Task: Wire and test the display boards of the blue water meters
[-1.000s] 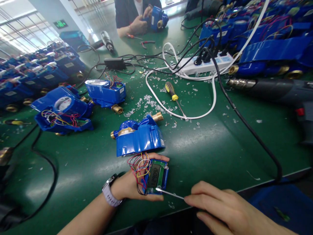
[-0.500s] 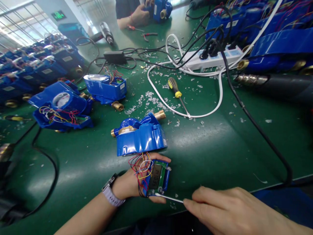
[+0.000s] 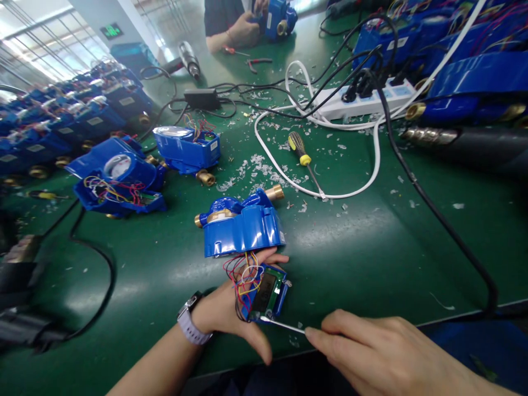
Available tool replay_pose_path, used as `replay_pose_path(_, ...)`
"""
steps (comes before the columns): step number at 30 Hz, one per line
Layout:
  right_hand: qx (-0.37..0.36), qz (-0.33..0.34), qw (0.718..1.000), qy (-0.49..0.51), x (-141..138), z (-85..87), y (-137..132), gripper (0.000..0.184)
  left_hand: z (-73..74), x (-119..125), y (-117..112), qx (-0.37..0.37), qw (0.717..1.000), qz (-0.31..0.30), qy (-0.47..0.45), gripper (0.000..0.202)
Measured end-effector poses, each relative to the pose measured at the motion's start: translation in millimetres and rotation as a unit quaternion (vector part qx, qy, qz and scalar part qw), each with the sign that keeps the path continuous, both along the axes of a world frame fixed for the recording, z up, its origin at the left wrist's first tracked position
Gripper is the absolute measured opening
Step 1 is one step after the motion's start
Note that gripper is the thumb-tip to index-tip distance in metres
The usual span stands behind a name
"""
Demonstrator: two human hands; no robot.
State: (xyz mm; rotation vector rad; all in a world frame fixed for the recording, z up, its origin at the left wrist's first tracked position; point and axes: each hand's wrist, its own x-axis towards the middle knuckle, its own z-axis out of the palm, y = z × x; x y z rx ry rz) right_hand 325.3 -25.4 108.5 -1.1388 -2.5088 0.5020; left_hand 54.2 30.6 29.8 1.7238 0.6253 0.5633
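Note:
My left hand point(image 3: 231, 308), with a watch point(image 3: 192, 319) on its wrist, has its fingers and thumb stretched apart. On it lies a small circuit board with a display point(image 3: 267, 291) in a blue frame. Coloured wires point(image 3: 247, 278) run from the board to a blue-cased brass-ended meter point(image 3: 243, 228) just beyond the fingers. My right hand point(image 3: 367, 346) pinches a thin white stick point(image 3: 286, 326), its tip at the board's near edge. The display's characters are too faint to read.
A yellow-black screwdriver point(image 3: 299, 148) lies amid clear scraps. Beyond are a white power strip point(image 3: 365, 99) and black cables. Several open blue meters point(image 3: 187, 148) stand left. Heat guns lie right point(image 3: 466, 143) and far left point(image 3: 25, 291). A co-worker's hands point(image 3: 245, 27) hold another meter.
My left thumb has swung away from the board's near edge, and the fingers have spread. The stick's tip stays at the board. The whole view has shifted slightly.

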Motion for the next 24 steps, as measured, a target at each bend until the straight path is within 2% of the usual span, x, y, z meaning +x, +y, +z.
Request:
replay_pose_path(1, -0.012, 0.009, 1.000, 0.015, -1.6, -2.3, -1.6, 0.035, 0.8, 0.6, -2.9, -0.034, 0.999, 0.000, -0.026, 0.125)
replay_pose_path(3, -0.033, 0.010, 0.998, 0.046, -5.3, -7.9, -5.4, 0.038, 4.1, 5.9, -9.9, -0.109, 0.989, 0.035, -0.089, 0.106)
replay_pose_path(5, -0.051, -0.008, 0.996, 0.078, -8.9, -14.4, -9.7, 0.039, 8.2, 16.3, -17.2, -0.178, 0.965, 0.110, -0.159, 0.087)
replay_pose_path(8, -0.078, -0.017, 0.989, 0.124, -13.0, -23.4, -17.0, 0.041, 13.1, 34.5, -24.5, -0.238, 0.916, 0.219, -0.238, 0.073)
replay_pose_path(11, -0.103, -0.024, 0.984, 0.145, -15.9, -28.6, -24.8, 0.043, 14.5, 45.6, -26.6, -0.245, 0.892, 0.278, -0.260, 0.066)
replay_pose_path(19, -0.127, -0.027, 0.977, 0.172, -17.6, -32.0, -35.6, 0.044, 9.0, 46.7, -31.6, -0.204, 0.895, 0.301, -0.257, 0.068)
replay_pose_path(24, -0.099, -0.025, 0.980, 0.173, -17.0, -34.9, -39.0, 0.044, 9.4, 59.5, -36.1, -0.202, 0.857, 0.389, -0.270, 0.073)
